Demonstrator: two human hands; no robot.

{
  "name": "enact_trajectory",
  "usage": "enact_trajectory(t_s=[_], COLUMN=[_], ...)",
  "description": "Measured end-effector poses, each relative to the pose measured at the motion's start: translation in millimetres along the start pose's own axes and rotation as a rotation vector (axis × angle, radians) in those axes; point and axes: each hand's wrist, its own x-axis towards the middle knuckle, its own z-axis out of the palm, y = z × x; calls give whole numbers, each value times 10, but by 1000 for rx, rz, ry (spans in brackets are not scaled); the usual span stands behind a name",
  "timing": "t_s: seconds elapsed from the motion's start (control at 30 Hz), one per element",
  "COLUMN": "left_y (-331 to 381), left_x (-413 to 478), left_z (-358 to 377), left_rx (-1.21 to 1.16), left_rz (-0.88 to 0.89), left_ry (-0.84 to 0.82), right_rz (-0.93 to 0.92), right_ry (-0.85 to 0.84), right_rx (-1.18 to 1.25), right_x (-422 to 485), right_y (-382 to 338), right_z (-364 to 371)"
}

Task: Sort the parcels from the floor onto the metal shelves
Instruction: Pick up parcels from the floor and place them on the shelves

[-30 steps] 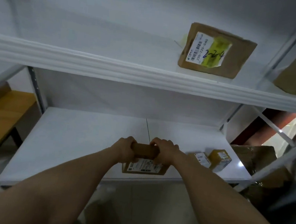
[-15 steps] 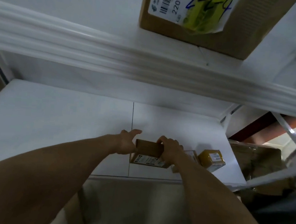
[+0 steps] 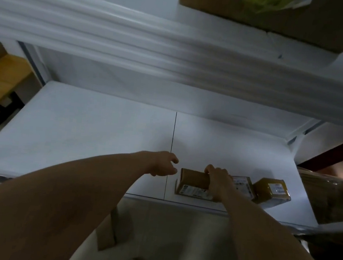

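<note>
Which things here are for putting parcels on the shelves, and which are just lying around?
For the job:
brown parcel, gripped by the right hand
left hand, open beside it
lower shelf
labelled small parcel
yellowish small parcel
big box on the upper shelf

Just there:
wooden furniture, left
wrapped bundle, right

We stretch both bare arms forward and slightly inward, our left forearm [image 3: 73, 187] coming from the lower left and our right forearm [image 3: 256, 238] from the lower right. Our left hand [image 3: 163, 165] hangs with its fingers loosely curled and holds nothing, just beside the left end of the small brown cardboard parcel [image 3: 193, 177], a narrow gap between them. Our right hand [image 3: 218, 181] lies palm down over the parcel's right end, fingers curled over its far top edge, wrist straight.
</note>
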Motion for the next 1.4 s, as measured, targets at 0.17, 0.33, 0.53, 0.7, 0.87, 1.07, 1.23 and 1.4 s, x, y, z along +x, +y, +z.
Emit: enact_trajectory(t_s=[0.17,0.33,0.53,0.7,0.87,1.07,1.23,1.4], left_y=[26,14,-73,-326,-817,-1756,-2937,-4028], left_x=[-18,-99,-329,-658,-1199,-1993,-2755,-3342], left_z=[-4,-1,-56,-126,-219,-315,-214,106], left_rx=[-8,-30,-18,-4,-49,-139,-229,-422], left_rz=[1,-19,-29,-51,-62,-99,-210,-387], left_ry=[4,-12,2,-5,58,228,299,379], right_rz=[-14,-13,-53,-130,-213,-251,-398,-534], right_ry=[-16,-22,-112,-63,-108,-127,-117,-231], right_rx=[-63,-90,-97,111,99,59,28,113], right_x=[-9,-32,-135,-394,-705,-1134,-1618,-2020], right_y=[17,-61,-435,-1029,-1812,-2794,-3902,-4893], right_z=[55,17,-285,-462,-532,-359,77,752])
